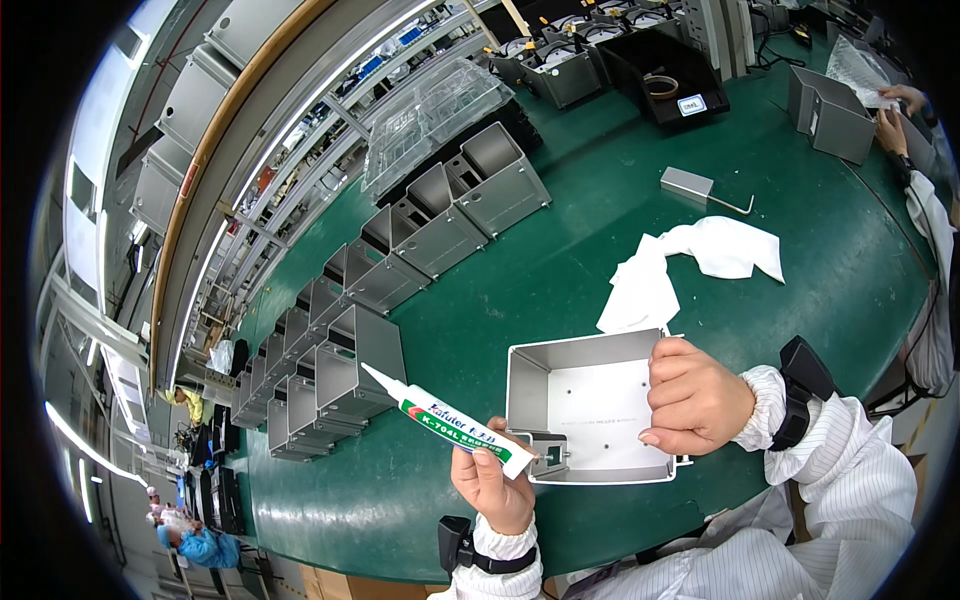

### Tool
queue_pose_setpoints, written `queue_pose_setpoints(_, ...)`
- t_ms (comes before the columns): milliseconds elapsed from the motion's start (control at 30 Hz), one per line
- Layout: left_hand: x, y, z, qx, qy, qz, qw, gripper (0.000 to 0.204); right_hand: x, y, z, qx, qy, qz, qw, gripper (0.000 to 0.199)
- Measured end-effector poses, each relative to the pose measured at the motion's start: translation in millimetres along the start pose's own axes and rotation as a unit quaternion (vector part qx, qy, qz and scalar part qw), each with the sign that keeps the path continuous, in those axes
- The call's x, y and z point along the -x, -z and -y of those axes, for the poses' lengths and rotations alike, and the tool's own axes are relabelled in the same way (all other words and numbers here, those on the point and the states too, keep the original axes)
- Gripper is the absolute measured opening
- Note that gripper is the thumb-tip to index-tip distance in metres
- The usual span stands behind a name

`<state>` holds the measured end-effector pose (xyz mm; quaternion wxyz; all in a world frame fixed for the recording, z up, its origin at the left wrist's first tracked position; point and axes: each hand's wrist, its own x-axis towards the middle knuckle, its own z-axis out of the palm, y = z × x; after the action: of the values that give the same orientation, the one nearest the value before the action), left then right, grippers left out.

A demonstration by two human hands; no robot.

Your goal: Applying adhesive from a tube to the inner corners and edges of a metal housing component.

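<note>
Left hand (492,490): gripped a white squeeze tube with green-red label (455,422), lower centre.
Right hand (695,398): clasped the open grey sheet-metal box (585,400), centre right.
Behind: white cloth (680,265) on green table (560,260).

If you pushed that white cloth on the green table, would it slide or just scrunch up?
The white cloth would probably scrunch: it already lies crumpled and folded, so it looks floppy. It seems thin and light, likely easy to lift. It has no round shape, so it should not roll.

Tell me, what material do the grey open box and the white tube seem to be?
Grey open box: likely thin sheet metal, matte grey, with sharp folded walls and small holes. White tube: probably soft plastic, glossy, with a tapered nozzle. The white cloth looks like crumpled fabric.
</note>
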<state>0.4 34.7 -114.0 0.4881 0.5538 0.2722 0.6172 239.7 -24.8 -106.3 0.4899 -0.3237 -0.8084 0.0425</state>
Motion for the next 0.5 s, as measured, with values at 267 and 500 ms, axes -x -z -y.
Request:
queue_pose_setpoints(267,0.6,0.5,1.1,0.006,0.007,-0.009,1.0,0.03,0.5,-0.4,-0.6,0.002,0.002,0.0,1.0,0.029)
queue_pose_setpoints(500,0.8,1.1,0.4,0.009,0.01,-0.005,1.0,0.029,1.2,-0.7,-1.0,0.001,0.003,-0.001,1.0,0.028)
